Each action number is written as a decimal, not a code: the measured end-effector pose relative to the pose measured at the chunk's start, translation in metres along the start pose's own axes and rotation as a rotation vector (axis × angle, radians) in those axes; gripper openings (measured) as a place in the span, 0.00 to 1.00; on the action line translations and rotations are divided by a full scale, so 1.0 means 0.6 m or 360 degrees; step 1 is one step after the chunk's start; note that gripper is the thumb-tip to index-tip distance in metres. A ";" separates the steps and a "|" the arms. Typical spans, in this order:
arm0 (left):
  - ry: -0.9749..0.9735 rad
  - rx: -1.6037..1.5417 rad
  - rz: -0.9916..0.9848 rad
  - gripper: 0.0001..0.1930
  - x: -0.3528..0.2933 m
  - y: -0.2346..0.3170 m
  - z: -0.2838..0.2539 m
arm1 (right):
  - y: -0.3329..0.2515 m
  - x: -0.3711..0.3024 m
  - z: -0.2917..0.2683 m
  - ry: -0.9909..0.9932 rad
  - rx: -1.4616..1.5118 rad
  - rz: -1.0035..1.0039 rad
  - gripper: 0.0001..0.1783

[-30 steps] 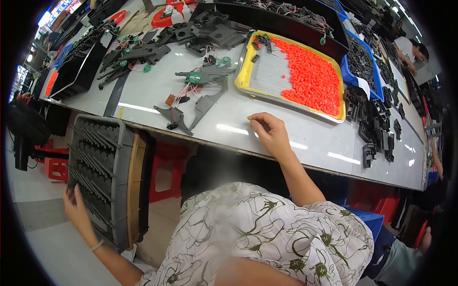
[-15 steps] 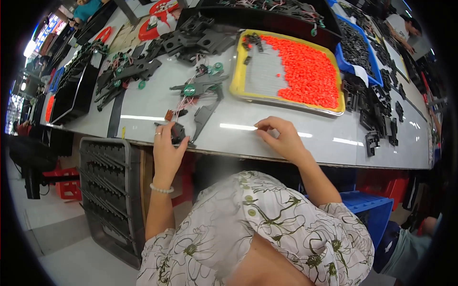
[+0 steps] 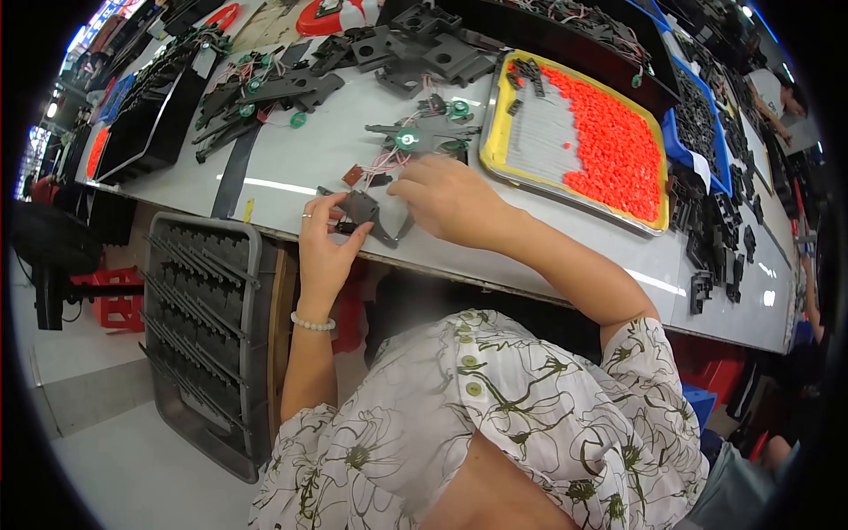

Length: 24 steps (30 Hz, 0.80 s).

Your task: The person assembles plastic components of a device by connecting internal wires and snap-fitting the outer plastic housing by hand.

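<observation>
In the head view, the yellow-rimmed tray [image 3: 543,128] on the pale desk [image 3: 291,159] serves as the landmark. Orange-red plastic pieces [image 3: 614,141] fill its right part, and a few small black parts [image 3: 527,75] lie in its far left corner.

To the left of the tray and nearer the person, the left hand [image 3: 323,254] has its grip closed around a dark grey bracket [image 3: 360,208], pinched between thumb and fingers near the front edge of the desk. A bead bracelet [image 3: 313,322] circles that wrist.

Between this bracket and the tray, the right hand [image 3: 452,203] has its fingers bent downward; whether its grip has hold of anything cannot be told. Just beyond its fingers, left of the tray, sits a wired assembly with a green disc [image 3: 407,139], reddish wires [image 3: 382,164] and a small brown piece [image 3: 353,174].

More dark brackets with green discs [image 3: 291,86] lie farther left of the tray. Behind the tray stands a black bin [image 3: 565,42]; to its right is a blue bin [image 3: 680,141] of dark parts. Well to the tray's left, below desk level, a grey crate [image 3: 256,353] holds rows of long dark parts [image 3: 199,291].
</observation>
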State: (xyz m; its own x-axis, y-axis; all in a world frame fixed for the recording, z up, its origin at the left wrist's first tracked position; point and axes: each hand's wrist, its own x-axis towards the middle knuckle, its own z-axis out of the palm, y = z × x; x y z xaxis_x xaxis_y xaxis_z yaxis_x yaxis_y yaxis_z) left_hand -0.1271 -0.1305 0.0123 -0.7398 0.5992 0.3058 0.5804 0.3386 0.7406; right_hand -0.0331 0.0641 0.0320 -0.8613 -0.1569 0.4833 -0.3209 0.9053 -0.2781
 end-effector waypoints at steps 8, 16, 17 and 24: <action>-0.0044 0.0078 0.0041 0.26 -0.014 -0.007 0.000 | 0.068 0.030 -0.029 0.0065 -0.0171 0.0473 0.19; -0.0124 0.0284 0.0276 0.32 -0.006 0.000 0.055 | 0.109 0.031 -0.045 -0.0289 0.0359 0.0802 0.16; -0.0126 0.0237 0.0271 0.33 -0.002 -0.001 0.059 | 0.109 0.032 -0.051 -0.0286 0.0350 0.0799 0.16; 0.0037 0.0192 0.0436 0.27 0.012 0.009 0.070 | 0.080 0.053 -0.119 0.0218 0.1429 0.0996 0.10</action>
State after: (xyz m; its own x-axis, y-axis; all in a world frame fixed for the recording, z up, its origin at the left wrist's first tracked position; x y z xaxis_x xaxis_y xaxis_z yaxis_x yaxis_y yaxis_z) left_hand -0.1149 -0.0940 -0.0064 -0.5570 0.6639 0.4990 0.7947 0.2515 0.5524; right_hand -0.0476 0.1310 0.0931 -0.9384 0.3245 0.1189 -0.0604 0.1848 -0.9809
